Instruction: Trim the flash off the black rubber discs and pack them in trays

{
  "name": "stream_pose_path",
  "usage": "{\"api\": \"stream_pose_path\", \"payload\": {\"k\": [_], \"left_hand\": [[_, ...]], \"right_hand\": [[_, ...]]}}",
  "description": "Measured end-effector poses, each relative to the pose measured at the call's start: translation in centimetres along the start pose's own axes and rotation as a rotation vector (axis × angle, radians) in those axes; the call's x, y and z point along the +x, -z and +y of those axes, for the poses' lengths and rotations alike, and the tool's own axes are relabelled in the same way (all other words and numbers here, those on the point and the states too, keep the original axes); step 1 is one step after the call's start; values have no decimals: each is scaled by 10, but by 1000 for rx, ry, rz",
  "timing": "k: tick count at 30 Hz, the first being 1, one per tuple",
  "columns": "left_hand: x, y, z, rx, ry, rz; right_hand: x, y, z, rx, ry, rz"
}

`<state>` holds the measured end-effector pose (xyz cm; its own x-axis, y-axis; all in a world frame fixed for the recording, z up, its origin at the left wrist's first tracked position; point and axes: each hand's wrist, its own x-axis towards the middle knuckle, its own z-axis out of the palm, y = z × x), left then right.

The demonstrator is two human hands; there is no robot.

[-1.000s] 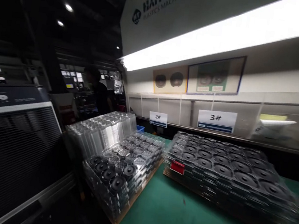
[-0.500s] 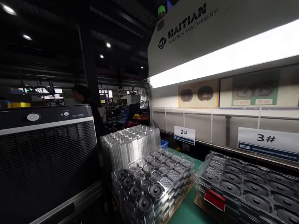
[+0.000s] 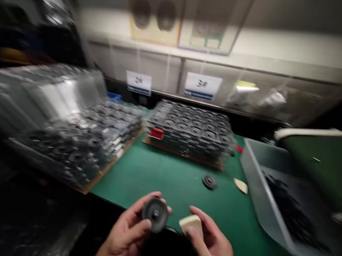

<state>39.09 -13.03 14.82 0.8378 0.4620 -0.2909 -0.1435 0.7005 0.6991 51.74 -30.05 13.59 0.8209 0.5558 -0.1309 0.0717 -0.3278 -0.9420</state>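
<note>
At the table's front edge, my left hand [image 3: 128, 231] grips a round black plastic part [image 3: 155, 215] with a small stud at its centre, thumb on its rim. Just to the right, my right hand [image 3: 213, 249] pinches a pale cream pad [image 3: 191, 224] that looks like a sponge or eraser block. The two held things are apart. Another black disc [image 3: 209, 182] lies on the green tabletop [image 3: 161, 175] beyond my hands, and a second cream piece [image 3: 240, 186] rests to its right.
Clear trays with black parts [image 3: 187, 136] are stacked at the back, a red tag [image 3: 157, 133] on them. More trays [image 3: 76, 149] stand left. On the right, a grey bin [image 3: 254, 185] holds dark scraps beside a green conveyor belt [image 3: 326, 165]. The picture is blurred by motion.
The view has swung right and down, away from the fan-like cabinet. Both my hands, the black part and the cream pad have come into sight, as have the bin and belt.
</note>
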Motion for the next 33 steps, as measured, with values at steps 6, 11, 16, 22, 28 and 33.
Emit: {"api": "stream_pose_path", "payload": {"k": [6,11,16,22,28,33], "left_hand": [[-17,-6,2,75,139,45],[-21,-8,4,125,120,55],[-22,-5,11,106,170,34],[-24,-1,11,32,221,21],[-22,7,6,7,204,52],[-18,13,3,-30,193,35]], "right_hand": [[-10,-1,-35,-77,628,-3],[-25,-9,-52,-261,682,-63],[-28,-12,-60,-236,664,-142],[-22,-9,-63,-326,605,-221],[-22,-10,-64,-410,507,-197],[-17,-11,-61,-421,526,-196]]}}
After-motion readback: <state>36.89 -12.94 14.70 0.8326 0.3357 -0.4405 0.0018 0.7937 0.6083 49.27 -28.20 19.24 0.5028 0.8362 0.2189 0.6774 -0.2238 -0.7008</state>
